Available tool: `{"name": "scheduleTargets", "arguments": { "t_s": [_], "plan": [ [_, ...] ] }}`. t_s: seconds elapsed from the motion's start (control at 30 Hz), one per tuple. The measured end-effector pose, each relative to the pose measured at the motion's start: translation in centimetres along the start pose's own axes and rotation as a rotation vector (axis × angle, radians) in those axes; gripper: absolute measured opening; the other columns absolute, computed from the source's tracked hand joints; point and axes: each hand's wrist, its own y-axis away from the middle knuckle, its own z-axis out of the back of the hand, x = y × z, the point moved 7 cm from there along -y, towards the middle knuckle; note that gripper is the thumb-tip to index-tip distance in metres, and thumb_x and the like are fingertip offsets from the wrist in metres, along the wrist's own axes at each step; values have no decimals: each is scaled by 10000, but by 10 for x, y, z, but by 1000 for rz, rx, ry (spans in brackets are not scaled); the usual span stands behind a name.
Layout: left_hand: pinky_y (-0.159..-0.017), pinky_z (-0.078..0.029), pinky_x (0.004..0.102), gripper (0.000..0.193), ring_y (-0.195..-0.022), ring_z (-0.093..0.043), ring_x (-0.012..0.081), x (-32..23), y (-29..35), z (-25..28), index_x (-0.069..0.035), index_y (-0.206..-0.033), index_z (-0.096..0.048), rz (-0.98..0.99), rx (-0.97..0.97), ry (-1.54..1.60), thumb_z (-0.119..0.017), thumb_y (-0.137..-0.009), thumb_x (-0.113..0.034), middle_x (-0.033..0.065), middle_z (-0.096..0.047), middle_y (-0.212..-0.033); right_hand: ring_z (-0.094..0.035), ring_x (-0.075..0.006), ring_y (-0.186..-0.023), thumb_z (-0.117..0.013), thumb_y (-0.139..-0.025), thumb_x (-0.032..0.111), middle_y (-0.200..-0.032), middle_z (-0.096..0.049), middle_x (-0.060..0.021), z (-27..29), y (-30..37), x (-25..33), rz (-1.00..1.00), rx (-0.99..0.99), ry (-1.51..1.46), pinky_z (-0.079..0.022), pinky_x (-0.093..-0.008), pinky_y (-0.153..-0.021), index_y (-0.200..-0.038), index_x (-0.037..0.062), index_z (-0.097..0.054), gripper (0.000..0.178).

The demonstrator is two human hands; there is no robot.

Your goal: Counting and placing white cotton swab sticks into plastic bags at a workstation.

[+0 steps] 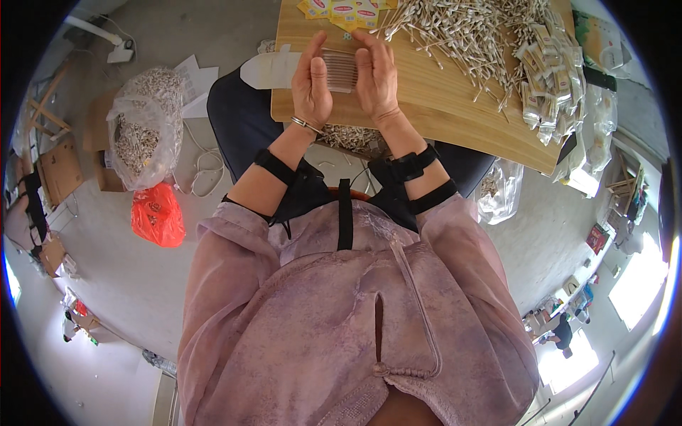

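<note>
My left hand and my right hand face each other over the table's near left part. Between them lies a neat row of parallel cotton swabs, in what may be a clear packet; I cannot tell. Both thumbs rest along the row's sides and the fingers reach forward around its ends. The tips of the swabs are hidden by my hands. Just left of my left hand sits a strip of white card or paper. Yellow printed packaging cards lie beyond my fingertips.
A big heap of loose cotton swabs covers the wooden table at far right, beside filled clear packets. Swabs fill a plastic bag on the left floor, near a red bag. More swabs show below the table edge.
</note>
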Motion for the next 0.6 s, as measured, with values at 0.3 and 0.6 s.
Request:
{"name": "scheduleTargets", "arguments": {
  "t_s": [0.3, 0.6],
  "plan": [
    [-1074, -308, 329, 514, -1278, -404, 215, -5, -1, -2, 35, -1340, -406, -42, 32, -79, -347, -1011, -356, 135, -442, -1368, -508, -323, -1043, -501, -920, 117, -1048, -631, -120, -9, 3, 4, 115, 111, 206, -411, -382, -912, -1120, 28, -569, 230],
    [-992, -370, 290, 503, -1189, -501, 214, -7, -1, -5, 11, -1313, -470, -52, 9, -121, -373, -1002, -372, 148, -541, -1283, -480, -229, -1177, -332, -993, 452, -1246, -544, -131, 2, 14, -14, -52, -114, -333, -352, -311, -996, -1249, -23, -480, 559]
  ]
}}
